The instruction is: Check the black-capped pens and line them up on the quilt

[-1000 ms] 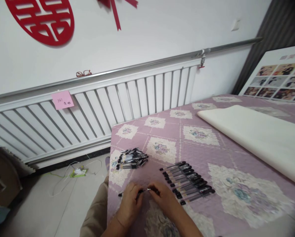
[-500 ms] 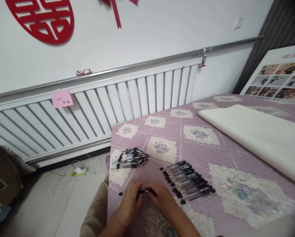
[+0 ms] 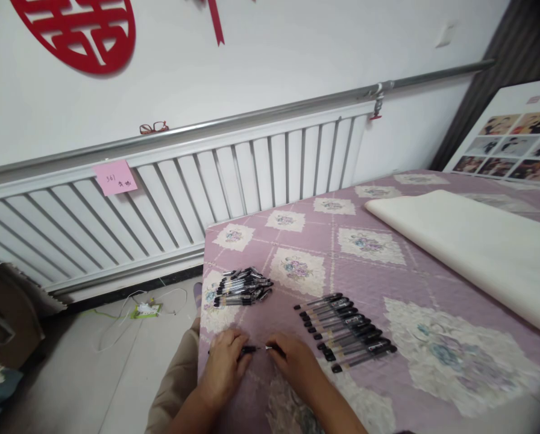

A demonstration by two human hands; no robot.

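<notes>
Both my hands rest on a purple quilted bed cover (image 3: pixel 342 265) near its front left corner. My left hand (image 3: pixel 225 367) is closed round the barrel of a black pen (image 3: pixel 247 349). My right hand (image 3: pixel 295 361) pinches a small dark piece, probably the pen's cap, just off the pen's metal tip. A loose heap of pens (image 3: pixel 243 286) lies beyond my left hand. To the right of my right hand, a tidy row of capped pens (image 3: pixel 346 337) lies side by side.
A folded cream sheet (image 3: pixel 469 247) lies across the bed's right side. A white radiator (image 3: pixel 170 199) runs along the wall, with a pink note (image 3: pixel 115 176) and red glasses (image 3: pixel 153 127) on it. Cables (image 3: pixel 134 310) lie on the floor. A photo board (image 3: pixel 509 141) leans at far right.
My left hand has drawn slightly left with the pen, so a small gap now shows between the pen's tip and my right hand. The view has tilted a little.
</notes>
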